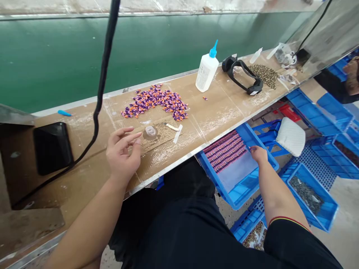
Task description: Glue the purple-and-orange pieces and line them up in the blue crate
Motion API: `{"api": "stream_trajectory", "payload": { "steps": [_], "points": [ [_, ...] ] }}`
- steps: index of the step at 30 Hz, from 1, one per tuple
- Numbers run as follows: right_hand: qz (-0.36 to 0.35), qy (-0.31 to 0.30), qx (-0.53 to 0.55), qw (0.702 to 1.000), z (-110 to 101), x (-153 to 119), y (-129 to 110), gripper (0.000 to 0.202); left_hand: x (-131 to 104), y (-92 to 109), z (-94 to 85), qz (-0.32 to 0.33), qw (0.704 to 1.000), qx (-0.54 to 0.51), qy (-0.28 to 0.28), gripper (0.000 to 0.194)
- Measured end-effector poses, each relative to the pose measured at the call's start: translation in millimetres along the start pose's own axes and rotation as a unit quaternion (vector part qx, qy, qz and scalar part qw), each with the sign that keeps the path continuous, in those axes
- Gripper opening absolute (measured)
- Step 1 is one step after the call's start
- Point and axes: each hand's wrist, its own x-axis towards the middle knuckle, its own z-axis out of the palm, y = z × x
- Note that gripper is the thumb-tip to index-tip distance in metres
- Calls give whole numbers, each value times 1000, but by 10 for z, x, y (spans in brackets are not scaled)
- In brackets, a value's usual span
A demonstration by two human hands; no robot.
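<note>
My left hand (123, 153) hovers over the near edge of a cardboard piece (161, 140), its fingers loosely bent and apart, with nothing visible in them. Beside its fingertips a small clear round cap (150, 131) sits on a damp patch of that cardboard. A pile of small purple-and-orange pieces (157, 101) lies just beyond. My right hand (258, 154) is over the right side of a blue crate (238, 203), its fingertips pinched together; whatever they hold is too small to make out. Inside the crate, similar pieces stand in neat rows (224, 151) on a pale sheet.
A white bottle with a blue nozzle (206, 73) and a black headband-like frame (244, 76) stand along the bench. A phone (52, 147) lies left, under a black cable (98, 101). Further right are a brown pile (263, 74), a stool (291, 136) and another blue crate (328, 213).
</note>
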Motion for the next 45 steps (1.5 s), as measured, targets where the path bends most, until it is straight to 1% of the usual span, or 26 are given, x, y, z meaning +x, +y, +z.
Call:
{"api": "stream_trajectory", "payload": {
  "steps": [4, 8, 15, 18, 22, 25, 28, 32, 34, 38, 42, 45],
  "points": [
    [20, -13, -55, 998, 70, 126, 42, 30, 14, -18, 24, 25, 1000, 3, 12, 15],
    [18, -30, -85, 996, 126, 201, 57, 33, 23, -41, 48, 36, 999, 6, 26, 16],
    [8, -48, -118, 992, 214, 260, 76, 28, 34, -77, 63, 38, 999, 11, 22, 19],
    [-1, -46, -126, 991, 241, 270, 73, 31, 32, -83, 67, 22, 999, 18, 19, 16],
    [1, -48, -140, 989, 245, 264, 43, 34, 37, -61, 75, -5, 999, 35, 19, 13],
    [10, -49, -154, 987, 226, 241, 5, 31, 44, -25, 76, -27, 999, 43, 11, 13],
    [0, -41, -160, 986, 204, 208, -34, 26, 47, -5, 71, -21, 999, 44, 9, 13],
    [-20, -20, -161, 987, 188, 161, -71, 32, 48, -10, 65, -12, 999, 46, 5, 12],
    [-25, -15, -160, 987, 185, 139, -83, 34, 48, -12, 61, -19, 999, 50, 1, 13],
    [-20, -20, -158, 987, 178, 102, -102, 38, 38, -7, 44, -49, 998, 47, -6, 15],
    [-11, -33, -154, 988, 173, 91, -119, 39, 31, -21, 40, -41, 998, 50, -8, 16],
    [-10, -29, -145, 989, 175, 89, -128, 37, 39, -34, 64, -32, 998, 54, -7, 15]
  ]
}}
